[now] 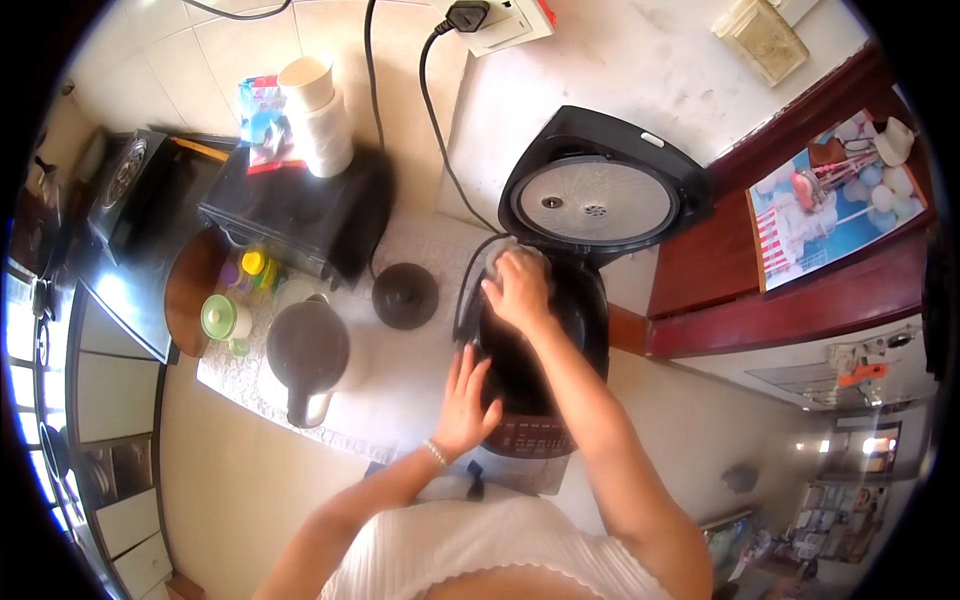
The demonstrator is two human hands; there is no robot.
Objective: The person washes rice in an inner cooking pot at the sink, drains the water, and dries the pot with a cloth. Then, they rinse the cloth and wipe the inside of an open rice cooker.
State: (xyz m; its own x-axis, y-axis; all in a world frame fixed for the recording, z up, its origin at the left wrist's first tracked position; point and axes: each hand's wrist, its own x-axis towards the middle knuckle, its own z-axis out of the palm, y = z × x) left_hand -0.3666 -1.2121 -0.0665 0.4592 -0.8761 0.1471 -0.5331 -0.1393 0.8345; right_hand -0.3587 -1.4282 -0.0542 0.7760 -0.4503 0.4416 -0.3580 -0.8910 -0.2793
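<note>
A black rice cooker (530, 435) stands at the table's right end, its lid (598, 200) swung up and back. At the far left of the cooker's rim, my right hand (522, 290) presses down on a greyish cloth (507, 248) with its fingers bent over it. My left hand (465, 405) rests against the cooker's near left side, fingers stretched out and holding nothing. The cooker's inside is dark, and its front control panel faces me. Part of the cloth is hidden under my right hand.
Left of the cooker are a round dark lid (405, 296), a kettle (308, 345), a green lidded cup (226, 318) and small yellow-topped jars (258, 265). Behind them stands a black oven-like box (300, 215) bearing paper cups (320, 130). A power cord (432, 120) runs down the wall.
</note>
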